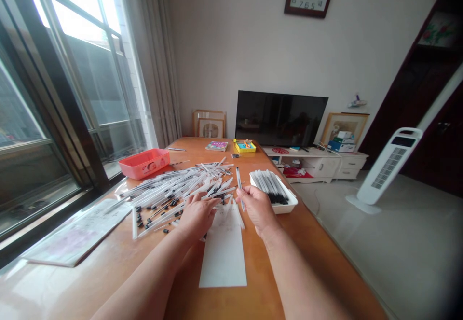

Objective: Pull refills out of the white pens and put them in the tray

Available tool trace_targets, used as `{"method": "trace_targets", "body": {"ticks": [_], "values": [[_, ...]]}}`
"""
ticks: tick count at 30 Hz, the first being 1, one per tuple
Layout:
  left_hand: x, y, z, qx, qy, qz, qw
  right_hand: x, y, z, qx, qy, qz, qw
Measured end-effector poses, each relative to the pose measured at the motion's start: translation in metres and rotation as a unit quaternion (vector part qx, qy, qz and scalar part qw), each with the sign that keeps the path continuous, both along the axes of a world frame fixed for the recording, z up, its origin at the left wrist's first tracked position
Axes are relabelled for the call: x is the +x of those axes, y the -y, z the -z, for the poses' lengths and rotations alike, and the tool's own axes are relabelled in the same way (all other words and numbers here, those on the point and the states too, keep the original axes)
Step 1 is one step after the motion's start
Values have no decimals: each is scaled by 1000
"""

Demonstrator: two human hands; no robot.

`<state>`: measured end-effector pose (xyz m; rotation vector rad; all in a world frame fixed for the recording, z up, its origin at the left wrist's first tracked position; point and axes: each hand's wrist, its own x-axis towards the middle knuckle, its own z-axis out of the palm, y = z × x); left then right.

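Note:
My right hand (255, 206) is closed round a slim pen (238, 179) with a pale barrel, held upright with its dark end up. My left hand (198, 214) hovers at the near right edge of a large pile of clear pen barrels (170, 185). Its fingers are bent together; whatever they pinch, if anything, is hidden. Small black pen caps (140, 217) lie scattered among the barrels. Between my forearms lies a long white sheet of paper (223, 257), with faint writing near its far end.
Beside my right hand a white tray (285, 208) holds many pens with black ends. A red plastic box (132, 168) stands at the back left. A booklet (77, 235) lies near left. Farther back are a yellow box (246, 149) and a colourful booklet (216, 146).

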<state>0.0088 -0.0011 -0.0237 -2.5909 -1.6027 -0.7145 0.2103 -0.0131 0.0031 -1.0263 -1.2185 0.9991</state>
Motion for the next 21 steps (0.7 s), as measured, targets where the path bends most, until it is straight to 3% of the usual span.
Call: {"method": "trace_targets", "body": {"ticks": [13, 21], "values": [[4, -4, 2, 8, -41, -63, 997, -2, 1, -1, -8, -5, 2, 1000], [7, -1, -3, 12, -22, -36, 999, -2, 2, -2, -5, -8, 6, 1000]]}}
